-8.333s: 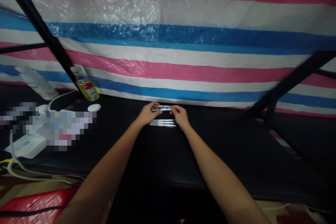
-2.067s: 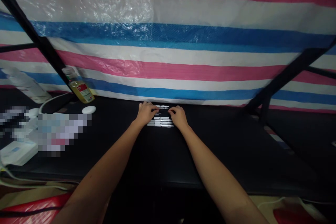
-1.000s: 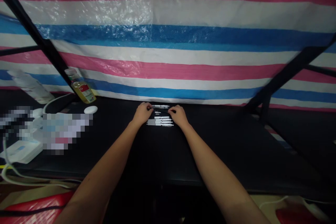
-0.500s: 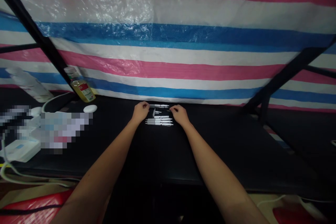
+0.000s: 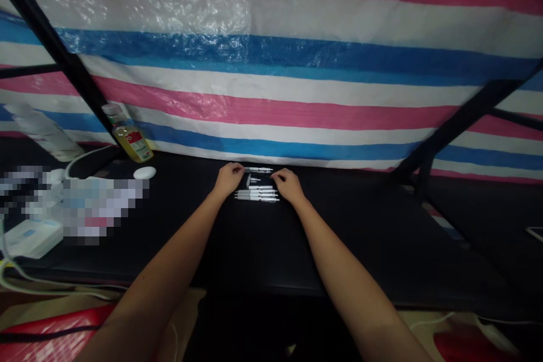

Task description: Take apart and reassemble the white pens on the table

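My left hand (image 5: 228, 177) has let go; a short pen part (image 5: 249, 180) now lies loose. The right hand (image 5: 287, 185) pinches something too small to name.

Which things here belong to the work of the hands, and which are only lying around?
In the work:
- left hand and right hand, on either side of the pens
- row of white pens
- single pen behind the row
- small pen parts between them

Lying about:
- bottle of yellow liquid
- white oval object
- white box
- striped tarp
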Tool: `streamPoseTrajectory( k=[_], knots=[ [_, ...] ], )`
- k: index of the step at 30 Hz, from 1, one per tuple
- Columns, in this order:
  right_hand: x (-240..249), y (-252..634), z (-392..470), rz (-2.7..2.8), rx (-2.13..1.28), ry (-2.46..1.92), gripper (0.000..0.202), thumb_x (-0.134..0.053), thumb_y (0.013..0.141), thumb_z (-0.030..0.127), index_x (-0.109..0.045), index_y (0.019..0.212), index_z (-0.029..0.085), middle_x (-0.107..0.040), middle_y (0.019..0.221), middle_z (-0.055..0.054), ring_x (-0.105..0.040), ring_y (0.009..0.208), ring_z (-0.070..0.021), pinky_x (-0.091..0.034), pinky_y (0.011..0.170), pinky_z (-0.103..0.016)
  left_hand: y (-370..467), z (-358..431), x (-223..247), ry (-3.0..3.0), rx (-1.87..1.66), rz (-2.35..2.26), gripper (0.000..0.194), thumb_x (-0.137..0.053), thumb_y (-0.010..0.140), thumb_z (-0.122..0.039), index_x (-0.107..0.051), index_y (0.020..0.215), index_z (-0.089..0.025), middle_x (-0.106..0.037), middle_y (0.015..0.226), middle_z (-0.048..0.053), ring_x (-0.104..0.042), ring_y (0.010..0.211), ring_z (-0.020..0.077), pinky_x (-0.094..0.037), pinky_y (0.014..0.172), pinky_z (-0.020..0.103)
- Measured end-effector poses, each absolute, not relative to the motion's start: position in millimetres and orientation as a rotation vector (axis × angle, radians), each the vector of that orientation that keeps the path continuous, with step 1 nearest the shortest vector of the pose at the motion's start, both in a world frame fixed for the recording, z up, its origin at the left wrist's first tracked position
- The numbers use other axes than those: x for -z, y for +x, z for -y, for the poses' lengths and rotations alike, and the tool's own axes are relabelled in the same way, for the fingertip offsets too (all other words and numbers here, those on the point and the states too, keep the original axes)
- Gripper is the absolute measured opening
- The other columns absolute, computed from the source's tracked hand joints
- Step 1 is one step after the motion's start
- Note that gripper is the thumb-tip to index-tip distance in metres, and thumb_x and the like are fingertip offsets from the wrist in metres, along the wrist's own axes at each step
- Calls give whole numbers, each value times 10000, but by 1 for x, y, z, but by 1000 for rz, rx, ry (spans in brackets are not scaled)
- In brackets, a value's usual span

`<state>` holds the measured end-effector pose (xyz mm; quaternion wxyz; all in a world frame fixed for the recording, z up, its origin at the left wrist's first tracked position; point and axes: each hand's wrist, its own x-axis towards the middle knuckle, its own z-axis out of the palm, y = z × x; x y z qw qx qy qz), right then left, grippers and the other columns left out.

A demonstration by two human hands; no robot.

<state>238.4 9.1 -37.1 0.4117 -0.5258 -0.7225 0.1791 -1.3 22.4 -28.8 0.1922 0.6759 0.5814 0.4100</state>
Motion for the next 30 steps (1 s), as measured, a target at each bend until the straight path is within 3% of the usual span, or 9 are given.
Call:
streamPoseTrajectory(
  k=[9,17,30],
  knots=[
    [27,232,2,1861,-363,-1232,210,-563,871,128,-748,822,214,-737,953,-34,-608,914,-198,-436,899,-348,5,-19,25,2119,-1047,-1473,160,-637,834,-260,-781,880,-206,-664,843,45,-586,732,153,-450,710,272],
    [12,209,20,2175,-335,-1099,224,-583,879,176,-770,964,265,-748,1074,-8,-544,1044,-238,-394,946,-402,10,-12,19,2186,-886,-1523,182,-631,830,-292,-794,876,-225,-643,829,43,-596,760,164,-445,724,274],
    [9,213,18,2253,-261,-1148,258,-546,933,227,-779,825,251,-760,1011,-10,-531,981,-234,-383,879,-384,7,-13,19,2220,-871,-1496,154,-627,786,-218,-779,809,-215,-660,805,48,-592,744,168,-433,708,286]
  ],
)
